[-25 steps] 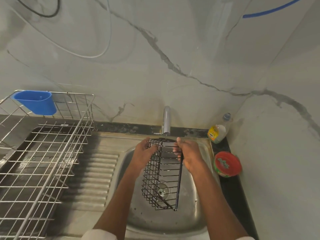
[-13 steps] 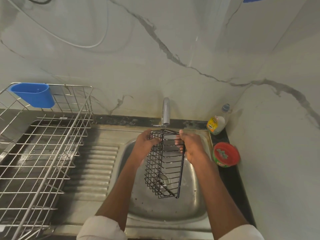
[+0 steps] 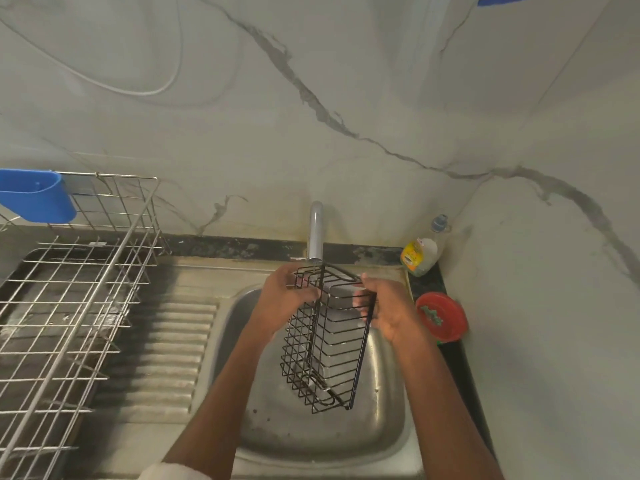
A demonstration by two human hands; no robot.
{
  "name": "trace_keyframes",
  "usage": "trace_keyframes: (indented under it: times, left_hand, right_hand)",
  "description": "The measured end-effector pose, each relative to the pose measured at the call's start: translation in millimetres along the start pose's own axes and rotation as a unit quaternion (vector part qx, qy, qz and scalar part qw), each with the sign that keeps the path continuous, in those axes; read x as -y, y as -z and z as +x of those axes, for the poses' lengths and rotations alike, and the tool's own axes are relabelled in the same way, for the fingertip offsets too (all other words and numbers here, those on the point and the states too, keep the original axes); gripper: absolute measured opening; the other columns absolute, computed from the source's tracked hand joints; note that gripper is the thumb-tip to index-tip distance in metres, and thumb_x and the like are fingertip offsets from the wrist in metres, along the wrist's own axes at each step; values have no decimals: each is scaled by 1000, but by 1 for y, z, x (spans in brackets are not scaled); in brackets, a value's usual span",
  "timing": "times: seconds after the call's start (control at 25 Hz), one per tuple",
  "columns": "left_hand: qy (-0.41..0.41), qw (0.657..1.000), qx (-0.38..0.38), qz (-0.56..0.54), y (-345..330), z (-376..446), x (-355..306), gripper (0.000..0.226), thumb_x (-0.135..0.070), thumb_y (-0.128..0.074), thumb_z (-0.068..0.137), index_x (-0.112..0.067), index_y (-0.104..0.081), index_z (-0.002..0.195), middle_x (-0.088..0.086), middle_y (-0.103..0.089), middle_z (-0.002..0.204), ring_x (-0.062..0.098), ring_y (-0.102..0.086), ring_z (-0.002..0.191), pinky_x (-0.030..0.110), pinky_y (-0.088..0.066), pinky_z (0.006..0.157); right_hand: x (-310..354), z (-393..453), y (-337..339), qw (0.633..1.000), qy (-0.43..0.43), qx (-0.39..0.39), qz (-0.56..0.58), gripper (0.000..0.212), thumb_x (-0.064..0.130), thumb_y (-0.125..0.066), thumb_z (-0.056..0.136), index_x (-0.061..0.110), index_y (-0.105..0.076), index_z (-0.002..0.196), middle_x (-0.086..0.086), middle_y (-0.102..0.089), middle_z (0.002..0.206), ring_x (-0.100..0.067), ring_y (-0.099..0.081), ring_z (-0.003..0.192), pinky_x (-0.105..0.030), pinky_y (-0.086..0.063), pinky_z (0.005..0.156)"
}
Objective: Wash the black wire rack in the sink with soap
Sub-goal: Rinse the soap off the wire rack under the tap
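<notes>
Marble-veined wall rises at twelve o'clock behind the steel sink (image 3: 388,427). Over the basin I hold the black wire rack (image 3: 325,341) on end under the tap (image 3: 316,233). My left hand (image 3: 282,299) curls round its nine o'clock side; my right hand (image 3: 388,306) grips the three o'clock edge. Wires partly hide my fingertips.

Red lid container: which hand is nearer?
Right. The right hand grips the black wire rack just left of the red lid container; the left hand holds the rack's far side.
</notes>
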State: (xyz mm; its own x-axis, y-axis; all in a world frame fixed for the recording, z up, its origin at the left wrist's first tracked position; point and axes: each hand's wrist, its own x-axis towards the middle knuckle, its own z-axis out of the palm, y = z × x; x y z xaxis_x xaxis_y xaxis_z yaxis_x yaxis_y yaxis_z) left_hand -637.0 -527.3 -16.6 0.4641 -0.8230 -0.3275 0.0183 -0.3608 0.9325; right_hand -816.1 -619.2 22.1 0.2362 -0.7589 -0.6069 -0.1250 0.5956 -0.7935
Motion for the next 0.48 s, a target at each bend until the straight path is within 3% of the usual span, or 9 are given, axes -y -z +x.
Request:
trace_keyframes:
  times: [0.08, 0.12, 0.2, 0.32, 0.4, 0.48]
  left_hand:
    - [-2, 999, 27, 40, -6, -16, -3, 70, -13, -90, 81, -26, -55, 139, -13, -65, 115, 2, -61, 106, 22, -48, 89]
    - [-2, 998, 42, 55, -7, -21, -4, 73, -13, -91, 80, -26, -54, 141, -11, -66, 118, 4, -62, 109, 25, -49, 94]
    - [-11, 994, 78, 73, -10, -30, -4, 80, -21, -90, 83, -30, -49, 151, -5, -62, 139, 14, -60, 127, 43, -46, 115]
    - [-11, 997, 70, 45, -20, -30, -12, 59, -25, -70, 100, -31, -48, 155, 1, -35, 162, 25, -42, 144, 54, -33, 124]
    - [23, 999, 38, -19, -32, -23, -17, 50, -22, -54, 109, -26, -44, 157, 8, -40, 162, 27, -47, 138, 49, -38, 118]
    - [42, 998, 31, -42, -43, -21, -14, 50, -29, -50, 111, -26, -37, 159, 13, -56, 151, 27, -59, 128, 39, -50, 101]
  right_hand:
    - [-6, -6, 10, 1000, -7, 13, -4, 19, 19, -57, 103, 8, -68, 92, -4, -59, 58, -15, -52, 52, -28, -36, 53]
    - [-10, -7, 15, 1000, -3, 15, -10, 22, 19, -55, 104, 7, -70, 92, -4, -56, 57, -14, -49, 51, -28, -35, 52]
    - [-18, -9, 26, 1000, 13, 10, -26, 29, 20, -52, 106, 5, -75, 98, -1, -52, 55, -12, -45, 50, -27, -34, 53]
    - [-22, -11, 34, 998, 46, 9, -51, 30, 21, -51, 107, 5, -76, 103, 0, -55, 53, -13, -47, 51, -28, -36, 53]
    - [-25, -14, 21, 995, 65, 9, -79, 26, 19, -53, 105, 5, -75, 101, -2, -59, 54, -13, -49, 50, -25, -36, 51]
    - [-33, -14, 2, 993, 70, -32, -86, 22, 20, -56, 102, 8, -74, 99, -3, -65, 57, -13, -54, 50, -26, -39, 49]
